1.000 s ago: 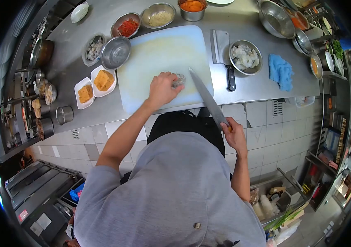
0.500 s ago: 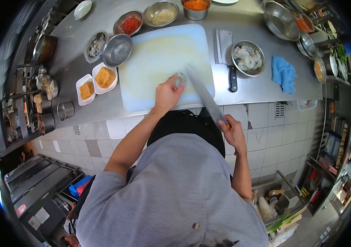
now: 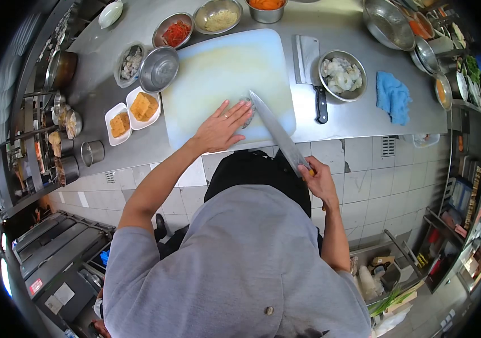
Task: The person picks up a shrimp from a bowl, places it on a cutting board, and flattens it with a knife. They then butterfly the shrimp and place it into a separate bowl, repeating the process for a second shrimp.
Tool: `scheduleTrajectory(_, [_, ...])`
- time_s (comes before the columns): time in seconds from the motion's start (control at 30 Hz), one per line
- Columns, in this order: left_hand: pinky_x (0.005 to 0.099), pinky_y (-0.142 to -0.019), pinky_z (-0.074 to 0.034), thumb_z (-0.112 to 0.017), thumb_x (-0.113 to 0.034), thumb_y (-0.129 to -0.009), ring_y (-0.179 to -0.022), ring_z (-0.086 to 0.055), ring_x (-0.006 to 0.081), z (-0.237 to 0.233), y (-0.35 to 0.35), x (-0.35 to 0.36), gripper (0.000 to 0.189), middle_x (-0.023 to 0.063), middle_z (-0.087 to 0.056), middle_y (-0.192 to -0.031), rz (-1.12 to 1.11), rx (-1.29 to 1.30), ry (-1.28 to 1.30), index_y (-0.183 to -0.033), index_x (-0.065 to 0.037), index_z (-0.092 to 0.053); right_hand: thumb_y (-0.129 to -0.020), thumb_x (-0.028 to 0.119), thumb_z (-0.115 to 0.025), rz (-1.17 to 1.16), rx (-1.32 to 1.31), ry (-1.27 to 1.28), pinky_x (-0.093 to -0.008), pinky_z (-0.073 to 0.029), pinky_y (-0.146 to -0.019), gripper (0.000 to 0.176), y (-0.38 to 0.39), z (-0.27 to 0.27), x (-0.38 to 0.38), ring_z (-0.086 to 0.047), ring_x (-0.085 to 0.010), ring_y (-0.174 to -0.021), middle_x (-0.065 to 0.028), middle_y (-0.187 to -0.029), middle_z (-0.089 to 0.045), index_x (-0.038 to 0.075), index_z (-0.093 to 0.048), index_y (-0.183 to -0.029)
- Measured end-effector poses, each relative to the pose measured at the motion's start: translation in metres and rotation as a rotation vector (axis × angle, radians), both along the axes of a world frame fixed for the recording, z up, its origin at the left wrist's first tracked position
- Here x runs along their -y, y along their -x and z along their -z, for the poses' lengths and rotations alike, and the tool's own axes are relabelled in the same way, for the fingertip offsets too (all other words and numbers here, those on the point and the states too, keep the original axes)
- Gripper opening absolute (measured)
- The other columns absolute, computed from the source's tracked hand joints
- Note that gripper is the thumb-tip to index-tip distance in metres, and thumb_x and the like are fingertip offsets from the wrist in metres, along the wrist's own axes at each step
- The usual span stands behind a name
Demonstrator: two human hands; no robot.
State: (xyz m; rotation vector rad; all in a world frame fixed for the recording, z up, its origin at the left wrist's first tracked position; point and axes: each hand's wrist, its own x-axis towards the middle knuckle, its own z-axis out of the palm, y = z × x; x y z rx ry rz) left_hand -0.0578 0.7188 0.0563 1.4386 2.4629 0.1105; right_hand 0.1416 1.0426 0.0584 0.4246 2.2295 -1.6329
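Observation:
My left hand [image 3: 221, 128] lies flat with its fingers stretched out over a small greyish piece [image 3: 248, 119], perhaps a shrimp, on the white cutting board [image 3: 212, 70]. Most of that piece is hidden under the fingertips. My right hand [image 3: 318, 179] is closed round the yellowish handle of a long knife [image 3: 277, 130]. The blade slants up and left over the board's lower right part, its tip just right of my left fingertips. Beyond the board's right edge sit a cleaver [image 3: 308, 59] with a black handle and a steel bowl of peeled shrimp [image 3: 341, 76].
Behind the board stand bowls of red strips [image 3: 176, 32], pale chopped pieces [image 3: 221, 21] and orange slices [image 3: 266, 4]. Left are an empty steel bowl [image 3: 159, 69], a bag of greyish pieces [image 3: 131, 62] and white trays of orange-yellow blocks [image 3: 143, 107]. A blue cloth [image 3: 393, 97] lies right.
My left hand has gone from pinching the small piece to lying flat over it, fingers stretched out. The knife stays in my right hand, in nearly the same position.

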Motion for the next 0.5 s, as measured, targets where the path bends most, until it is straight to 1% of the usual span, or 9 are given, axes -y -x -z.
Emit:
scheduleTrajectory(0.03, [0.0521, -0.133, -0.009, -0.055, -0.046, -0.105, -0.164, -0.018, 0.0289, 0.002, 0.0, 0.001, 0.08, 0.0129, -0.021, -0.176, 0.002, -0.011, -0.007, -0.168, -0.007, -0.024, -0.104, 0.021, -0.072, 0.001, -0.004, 0.007, -0.0283, -0.042, -0.061, 0.022, 0.0, 0.001, 0.0, -0.051, -0.009, -0.066, -0.0013, -0.072, -0.061, 0.0, -0.069, -0.109])
scheduleTrajectory(0.13, [0.0521, -0.133, -0.01, -0.054, -0.047, -0.105, -0.163, -0.018, 0.0295, 0.007, 0.0, 0.002, 0.081, 0.0137, -0.021, -0.176, 0.011, -0.026, -0.023, -0.168, -0.005, -0.024, -0.102, 0.018, -0.072, 0.014, 0.015, 0.017, -0.0312, -0.044, -0.061, 0.02, -0.001, 0.0, -0.002, -0.05, -0.0133, -0.064, -0.0078, -0.07, -0.06, 0.001, -0.069, -0.111])
scheduleTrajectory(0.33, [0.0523, -0.133, -0.01, -0.056, -0.051, -0.103, -0.164, -0.017, 0.0316, 0.007, 0.002, 0.003, 0.088, 0.0161, -0.019, -0.176, 0.023, 0.011, -0.018, -0.168, -0.002, -0.022, -0.102, 0.017, -0.073, 0.003, -0.002, 0.068, -0.0299, -0.043, -0.061, 0.019, -0.001, 0.005, -0.003, -0.048, -0.0116, -0.065, -0.0053, -0.07, -0.06, 0.0, -0.07, -0.11])
scheduleTrajectory(0.43, [0.0523, -0.133, -0.01, -0.057, -0.053, -0.102, -0.164, -0.016, 0.0321, 0.007, 0.003, 0.003, 0.091, 0.0165, -0.018, -0.177, 0.022, 0.028, -0.011, -0.168, -0.002, -0.021, -0.101, 0.016, -0.073, -0.001, -0.005, 0.071, -0.0292, -0.042, -0.061, 0.018, 0.008, 0.005, -0.001, -0.048, -0.0107, -0.067, -0.0043, -0.071, -0.06, 0.0, -0.07, -0.109])
scheduleTrajectory(0.5, [0.0523, -0.133, -0.01, -0.057, -0.054, -0.101, -0.164, -0.016, 0.0321, 0.008, 0.003, 0.002, 0.092, 0.0167, -0.018, -0.177, 0.021, 0.029, -0.019, -0.168, -0.002, -0.021, -0.101, 0.015, -0.072, -0.024, -0.023, 0.079, -0.029, -0.042, -0.061, 0.018, 0.018, 0.015, -0.001, -0.048, -0.0105, -0.067, -0.0042, -0.072, -0.059, -0.001, -0.07, -0.11])
